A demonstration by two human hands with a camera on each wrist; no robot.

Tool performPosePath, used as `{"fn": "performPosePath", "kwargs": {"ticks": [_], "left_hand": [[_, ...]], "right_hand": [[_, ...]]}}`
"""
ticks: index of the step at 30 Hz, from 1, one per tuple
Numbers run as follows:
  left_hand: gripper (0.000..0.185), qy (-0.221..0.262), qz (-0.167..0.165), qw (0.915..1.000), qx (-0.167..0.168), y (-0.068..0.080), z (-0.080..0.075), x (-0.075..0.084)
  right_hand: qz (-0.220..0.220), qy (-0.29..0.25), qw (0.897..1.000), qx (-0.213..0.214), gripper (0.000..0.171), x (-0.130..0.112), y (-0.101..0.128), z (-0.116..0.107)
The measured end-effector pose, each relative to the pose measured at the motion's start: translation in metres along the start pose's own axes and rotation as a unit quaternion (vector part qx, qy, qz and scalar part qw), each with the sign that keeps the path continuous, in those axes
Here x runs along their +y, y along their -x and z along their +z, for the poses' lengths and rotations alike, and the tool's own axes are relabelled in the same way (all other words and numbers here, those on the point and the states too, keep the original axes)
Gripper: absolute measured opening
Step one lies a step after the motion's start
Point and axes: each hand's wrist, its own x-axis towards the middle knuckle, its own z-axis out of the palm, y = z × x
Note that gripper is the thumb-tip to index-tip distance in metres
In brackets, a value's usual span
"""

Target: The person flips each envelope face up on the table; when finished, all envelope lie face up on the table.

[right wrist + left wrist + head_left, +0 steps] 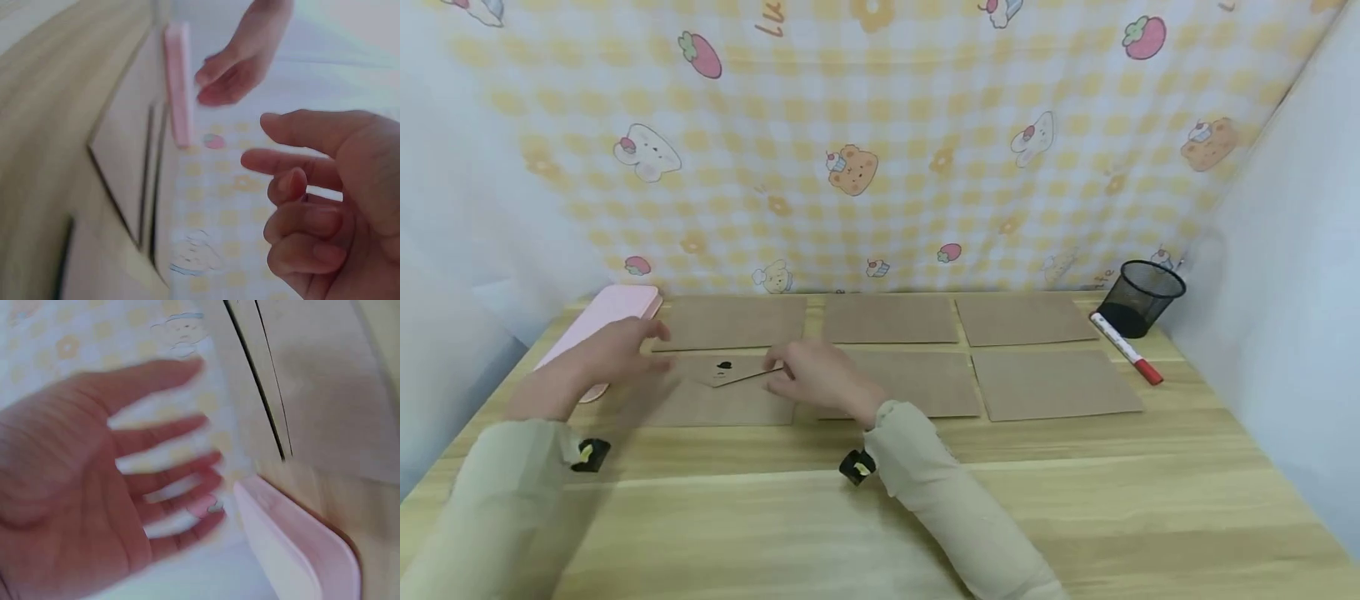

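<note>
Between my hands lies a brown paper envelope whose pointed flap bears a small black hat print. My left hand is at its left end, near a pink case. The left wrist view shows this hand with fingers spread and nothing in them. Over the flap's right end hovers my right hand. In the right wrist view, the thumb and index finger of that hand stand apart, the other fingers loosely curled, holding nothing. Contact with the paper does not show there.
Several more brown paper pieces, such as one at front right, lie in two rows on the wooden table. At the right stand a black mesh pen cup and, beside it, a white marker with red cap. A patterned cloth hangs behind.
</note>
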Motion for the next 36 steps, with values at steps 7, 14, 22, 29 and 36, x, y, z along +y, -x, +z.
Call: {"fn": "performPosePath", "kwargs": {"ticks": [7, 14, 22, 29, 36], "left_hand": [[0.064, 0.016, 0.067, 0.9974, -0.020, -0.069, 0.010, 0.005], [0.111, 0.118, 0.034, 0.9841, -0.129, -0.103, 0.020, -0.001], [0.116, 0.076, 0.048, 0.9838, -0.155, -0.118, 0.019, -0.003], [0.115, 0.025, 0.084, 0.9929, -0.080, -0.103, 0.015, -0.001], [0.116, -0.066, 0.111, 0.9906, 0.047, -0.076, -0.007, 0.035]], "right_hand": [[-0.038, -0.010, 0.999, 0.013, 0.026, 0.011, 0.027, -0.025], [-0.023, -0.086, 0.995, 0.041, 0.021, 0.038, 0.043, -0.045], [-0.015, -0.070, 0.997, 0.041, 0.020, 0.059, 0.031, -0.047], [0.007, -0.064, 0.997, 0.046, 0.040, 0.064, 0.014, -0.031], [0.004, 0.036, 0.994, 0.101, 0.103, 0.054, 0.006, -0.026]]}}
